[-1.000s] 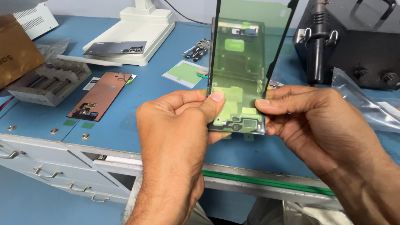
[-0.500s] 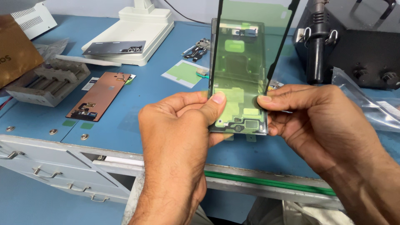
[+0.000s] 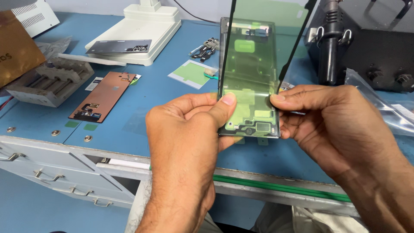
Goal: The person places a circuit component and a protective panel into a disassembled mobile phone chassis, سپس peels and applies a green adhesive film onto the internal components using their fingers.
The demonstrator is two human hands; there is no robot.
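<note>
Holding a see-through rectangular phone frame with green adhesive film [image 3: 249, 80] upright above the blue workbench [image 3: 164, 92], near its front edge. Left hand [image 3: 189, 142] gripping the lower left edge, thumb pressed on the face. Right hand [image 3: 332, 125] pinching the lower right edge, thumb on top. Copper-coloured flat phone panel [image 3: 103, 96] lying on the bench to the left, well apart. Grey slotted holder block [image 3: 49, 80] beside it. Black station with handpiece [image 3: 366, 43] at right rear.
</note>
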